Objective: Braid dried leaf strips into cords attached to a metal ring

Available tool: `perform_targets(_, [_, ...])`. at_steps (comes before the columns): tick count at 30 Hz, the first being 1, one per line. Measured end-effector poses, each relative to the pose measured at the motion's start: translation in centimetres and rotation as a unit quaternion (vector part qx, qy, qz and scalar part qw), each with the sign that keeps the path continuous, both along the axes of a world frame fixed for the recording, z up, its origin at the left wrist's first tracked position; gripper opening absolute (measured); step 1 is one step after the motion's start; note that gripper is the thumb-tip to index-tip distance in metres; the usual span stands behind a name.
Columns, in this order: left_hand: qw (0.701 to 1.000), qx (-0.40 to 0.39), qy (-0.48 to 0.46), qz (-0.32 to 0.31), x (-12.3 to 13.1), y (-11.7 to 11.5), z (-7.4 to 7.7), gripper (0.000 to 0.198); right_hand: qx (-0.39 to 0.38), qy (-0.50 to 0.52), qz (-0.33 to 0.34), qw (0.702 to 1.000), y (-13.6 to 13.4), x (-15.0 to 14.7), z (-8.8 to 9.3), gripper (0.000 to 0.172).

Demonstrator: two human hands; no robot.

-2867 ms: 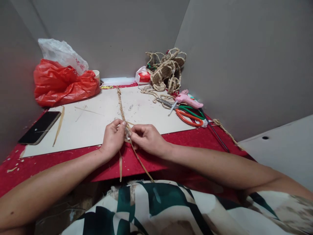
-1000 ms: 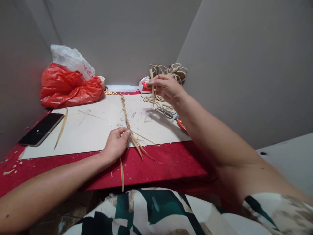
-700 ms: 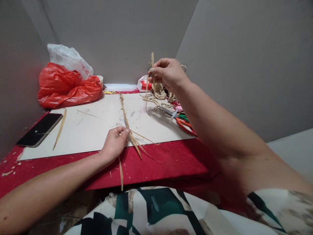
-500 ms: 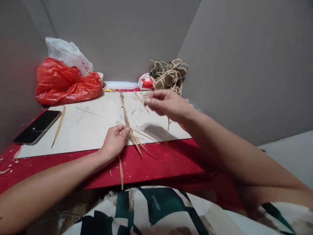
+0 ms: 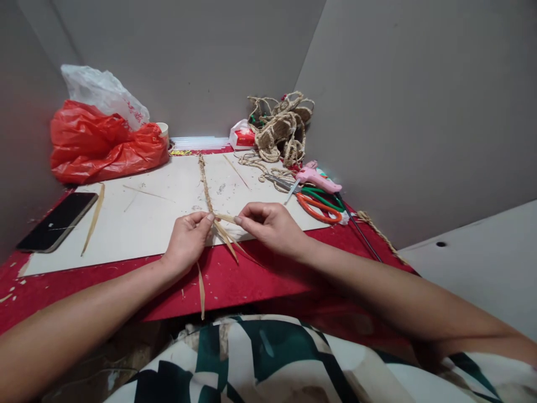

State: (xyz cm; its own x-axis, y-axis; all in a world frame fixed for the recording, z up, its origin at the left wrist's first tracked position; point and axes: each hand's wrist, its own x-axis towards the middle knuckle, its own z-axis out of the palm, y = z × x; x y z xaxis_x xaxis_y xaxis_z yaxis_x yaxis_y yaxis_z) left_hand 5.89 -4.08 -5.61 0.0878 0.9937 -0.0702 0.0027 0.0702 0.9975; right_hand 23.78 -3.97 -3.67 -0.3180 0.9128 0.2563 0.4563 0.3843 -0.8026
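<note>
A thin braid of dried straw [image 5: 204,182] lies along the white board [image 5: 138,215], running away from me. My left hand [image 5: 187,240] pinches the braid's near end, where loose strands [image 5: 226,242] fan out over the red cloth. My right hand [image 5: 271,225] is closed in a pinch on one flat straw strip [image 5: 226,218] that reaches across to the left fingertips. Another strand [image 5: 201,291] hangs below my left hand towards my lap.
A red plastic bag [image 5: 104,143] with a white bag [image 5: 100,92] sits back left, a black phone [image 5: 52,221] at the left. Back right: a pile of straw rope [image 5: 279,126], a pink glue gun [image 5: 316,178], orange and green scissors [image 5: 321,202], a tissue pack [image 5: 241,134].
My right hand reached to the back right, lifted a straw strip, and brought it down to the braid's end. My left hand has kept its pinch on the braid.
</note>
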Motion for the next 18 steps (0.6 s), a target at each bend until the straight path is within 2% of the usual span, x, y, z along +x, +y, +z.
perform_targets(5, [1.000,0.000,-0.002,-0.005,-0.2,0.1,-0.2,0.027,0.050,-0.054,0.007,0.997,0.3,-0.1,-1.3,0.021])
perform_targets(9, [1.000,0.005,0.005,-0.013,-0.3,0.1,-0.3,0.027,0.058,-0.075,0.007,0.995,0.3,-0.1,-1.6,0.021])
perform_targets(15, [1.000,-0.002,0.000,-0.020,-0.2,0.1,-0.1,0.027,0.075,-0.168,0.026,0.983,0.8,0.3,-0.3,0.018])
perform_targets(18, [1.000,0.003,-0.003,-0.027,-0.2,0.1,0.0,0.028,0.054,-0.155,0.041,0.986,1.2,0.2,0.8,0.033])
